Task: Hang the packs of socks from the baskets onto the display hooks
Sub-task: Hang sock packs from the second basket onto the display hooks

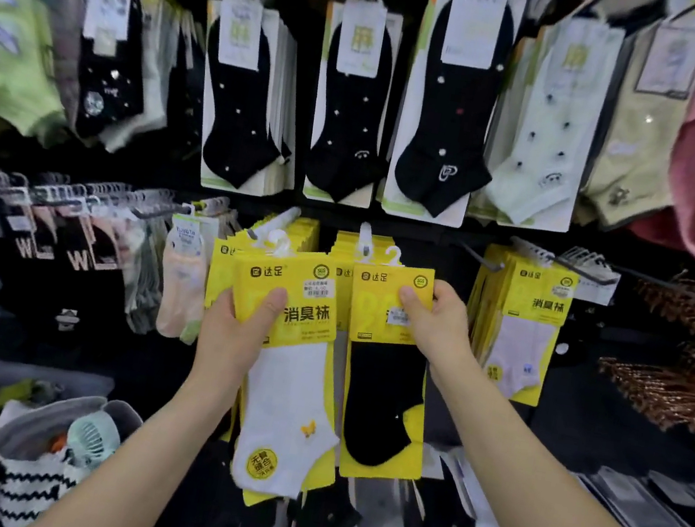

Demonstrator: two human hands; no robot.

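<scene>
Low on the left sits a grey fabric basket point(44, 411), holding a pale green hand fan point(90, 436) and soft goods too blurred to tell apart.

Both forearms reach up and forward from the bottom edge. The left hand point(234, 332) pinches a yellow card pack with a white ankle sock point(291, 405), thumb flat across the card's front and fingers behind it. The right hand point(439, 330) grips a yellow card pack with a black ankle sock point(385, 387) at its upper right edge, thumb on the front and fingers curled round the side.

Each pack hangs long axis upright, its white plastic hanger loop point(279, 244) at the top, above the hand and pointing at the rack. Just behind each pack is a stack of matching yellow packs point(310, 230). The hooks carrying those stacks are buried under loops, so I cannot tell whether either held pack is already threaded. A bare dark wire hook point(480, 259) juts out to the right, nearer the right hand.

Farther up, black ankle socks on white cards point(349, 127) fill the top row; the outer racks are smeared.
</scene>
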